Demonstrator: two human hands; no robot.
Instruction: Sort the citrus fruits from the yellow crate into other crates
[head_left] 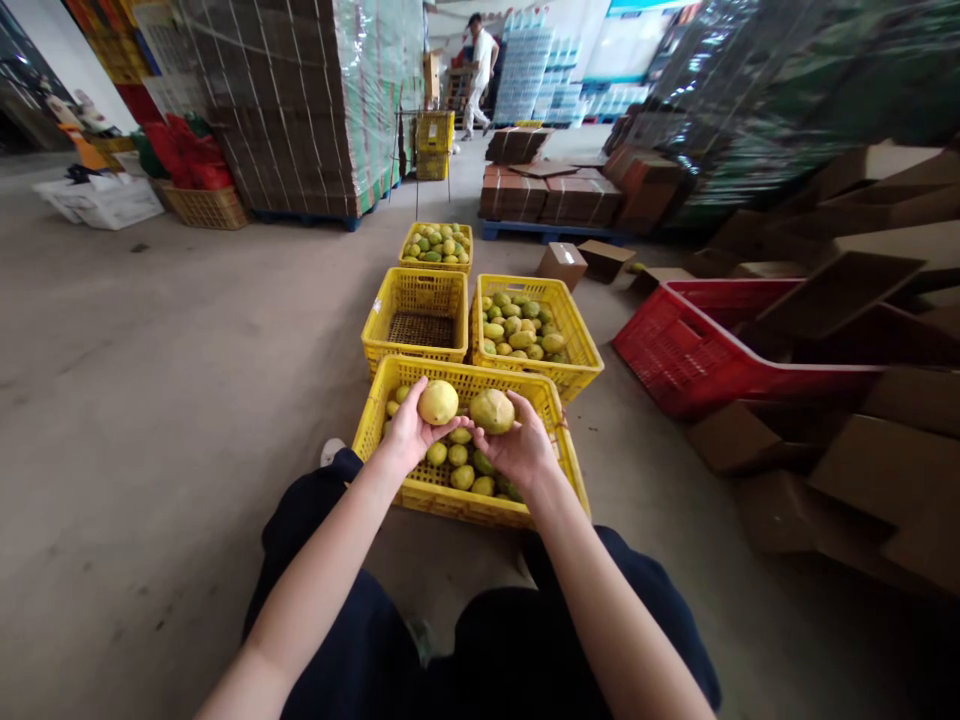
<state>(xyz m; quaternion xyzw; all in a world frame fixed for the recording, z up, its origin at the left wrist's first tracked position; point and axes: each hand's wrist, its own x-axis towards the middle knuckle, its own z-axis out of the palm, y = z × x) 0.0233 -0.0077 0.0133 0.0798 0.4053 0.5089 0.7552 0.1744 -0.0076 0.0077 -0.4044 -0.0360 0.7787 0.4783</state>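
Observation:
Above the near yellow crate (pixel 465 508), my left hand (pixel 407 432) is closed around a smooth, pale yellow round fruit (pixel 438 402). A yellow-green oval fruit (pixel 492 411) with brownish marks lies in the fingers of my right hand (pixel 525 445). The two fruits are side by side, a small gap apart, and the fingertips of both hands nearly meet below them. Under my hands, several yellow and green fruits (pixel 461 477) lie in the near crate, partly hidden by my hands and forearms. I cannot tell the exact kind of fruit.
Behind stand an empty yellow crate (pixel 415 352), a crate of fruit (pixel 577 375) and a farther filled crate (pixel 405 262). To the right are a red crate (pixel 660 350) and loose cardboard boxes (pixel 885 470). Wrapped pallet stacks (pixel 277 110) and a walking person (pixel 478 75) are farther back.

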